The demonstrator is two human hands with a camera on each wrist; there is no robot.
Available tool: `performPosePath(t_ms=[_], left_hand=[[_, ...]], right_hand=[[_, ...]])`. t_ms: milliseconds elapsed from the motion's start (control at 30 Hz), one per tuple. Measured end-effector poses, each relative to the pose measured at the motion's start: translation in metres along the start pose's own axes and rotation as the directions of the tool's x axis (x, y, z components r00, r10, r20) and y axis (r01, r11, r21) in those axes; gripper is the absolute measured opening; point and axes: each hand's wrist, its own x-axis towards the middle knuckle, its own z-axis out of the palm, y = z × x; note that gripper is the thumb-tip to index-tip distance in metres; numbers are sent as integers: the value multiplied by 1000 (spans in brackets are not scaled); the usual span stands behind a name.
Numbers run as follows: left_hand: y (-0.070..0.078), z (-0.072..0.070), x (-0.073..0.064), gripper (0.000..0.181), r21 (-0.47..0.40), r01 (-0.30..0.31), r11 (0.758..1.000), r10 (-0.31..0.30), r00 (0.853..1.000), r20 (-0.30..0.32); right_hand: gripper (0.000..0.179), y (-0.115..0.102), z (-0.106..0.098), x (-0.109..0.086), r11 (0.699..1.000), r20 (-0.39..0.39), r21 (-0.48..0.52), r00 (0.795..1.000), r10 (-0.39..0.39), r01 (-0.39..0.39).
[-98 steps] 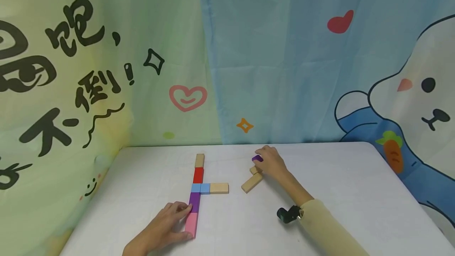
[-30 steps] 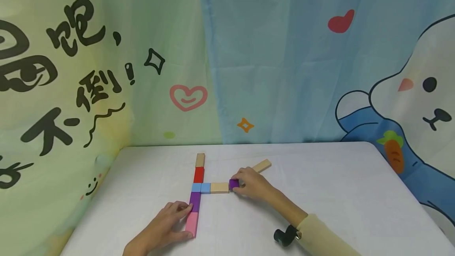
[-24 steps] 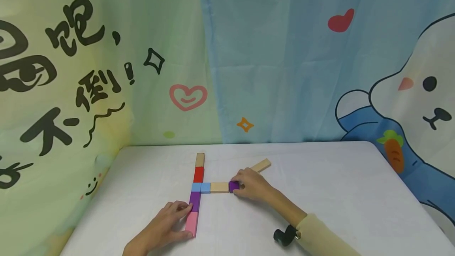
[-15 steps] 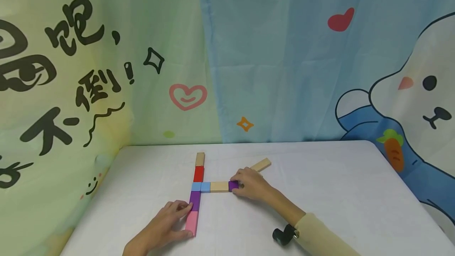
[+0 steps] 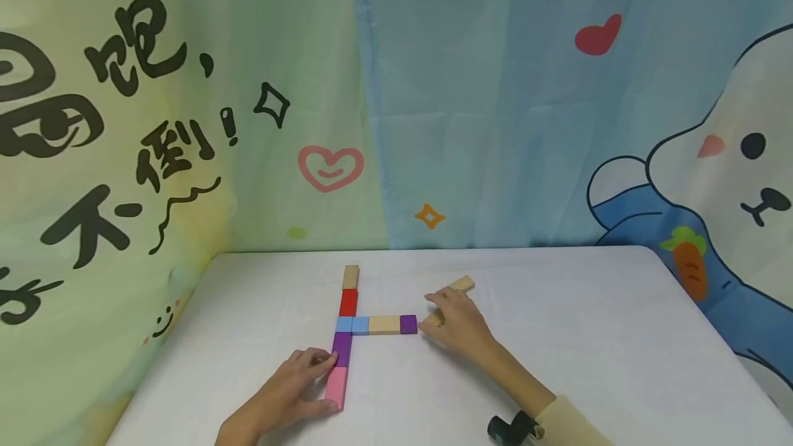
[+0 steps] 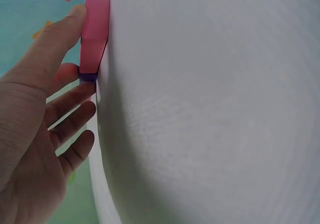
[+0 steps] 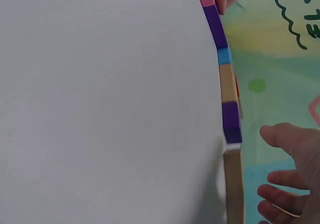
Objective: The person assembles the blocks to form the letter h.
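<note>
In the head view my left hand (image 5: 288,391) lies beside the pink block (image 5: 336,388), its thumb touching that block and its index finger touching the long purple block (image 5: 342,349). Its fingers are loosely bent, and they curl round nothing. My right hand (image 5: 461,322) is just right of the small purple block (image 5: 408,324), apart from it, thumb and fingers spread. This block sits at the right end of a side row, against a wooden block (image 5: 384,325). Loose wooden blocks (image 5: 463,283) lie partly hidden behind my right hand.
Two light-blue blocks (image 5: 352,325) join the side row to the upright column. Above them stand a red block (image 5: 348,302) and a wooden block (image 5: 351,277). The white table (image 5: 588,336) ends at a printed curtain (image 5: 471,122).
My right hand carried the small purple block from the back right to the row's right end. Since half a second ago it has let go and shifted right. The left hand stays put.
</note>
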Motion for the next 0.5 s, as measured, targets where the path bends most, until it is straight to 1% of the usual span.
performPosePath(t_ms=[100,167,267,367,500], left_hand=[[0,0,0,80,21,-9,1000,10,1000,-11],[-1,1,0,80,26,-13,1000,13,1000,-16],[-1,1,0,80,33,-17,999,18,1000,-20],[0,2,0,80,37,-18,999,19,1000,-24],[1,2,0,80,18,-10,1000,11,1000,-15]], right_hand=[[56,10,-3,-10,996,-60,-67,997,56,-60],[62,16,-4,-15,990,-90,-117,994,70,-80],[68,20,-5,-20,982,-122,-153,989,88,-106],[75,20,-5,-21,975,-120,-167,985,125,-144],[84,17,-1,-20,967,-80,-143,976,202,-212]])
